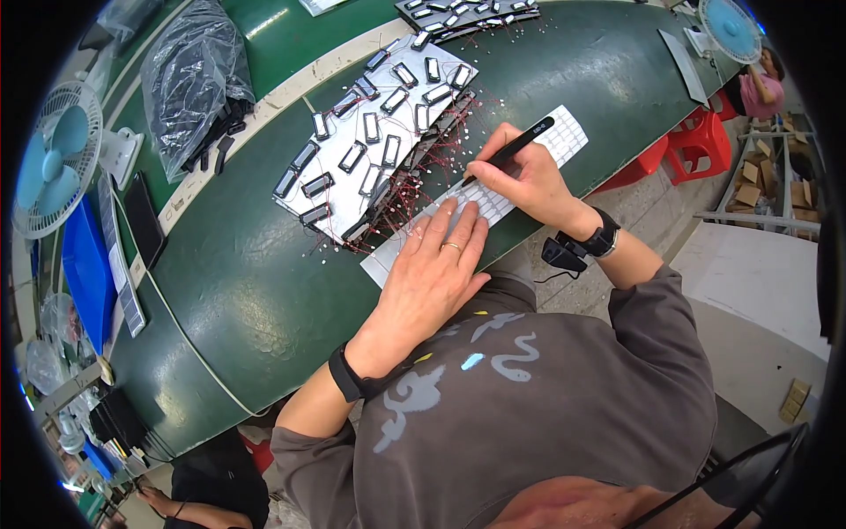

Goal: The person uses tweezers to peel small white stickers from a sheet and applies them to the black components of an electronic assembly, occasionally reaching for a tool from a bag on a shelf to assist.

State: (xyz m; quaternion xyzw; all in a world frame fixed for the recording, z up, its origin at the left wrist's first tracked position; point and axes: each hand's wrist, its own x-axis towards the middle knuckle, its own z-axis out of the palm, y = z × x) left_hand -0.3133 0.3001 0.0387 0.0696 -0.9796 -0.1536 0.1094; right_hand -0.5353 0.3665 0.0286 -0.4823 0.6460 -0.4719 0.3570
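A long white sheet of small labels lies flat on the green tabletop, near the edge closest to the person. Its long axis runs on a diagonal, from the near left up toward the far right. It looks thin, light and limp, likely to slide or curl if not held down, so a flat palm on its surface suits it better than a pinch at the edge.

The left hand rests open on the sheet's near end, fingers spread and pressing it flat. The right hand is closed around a slim black pen-like tool, gripped low near its tip; the tip touches the sheet and the tool's upper end points up and to the far right. The tool looks stiff and light.

Just beside the sheet, to the left, lies a grey board carrying rows of small dark rectangular parts with thin red wires trailing toward the sheet. More such parts sit on a tray at the far edge. A plastic bag and a blue fan stand well apart on the left.
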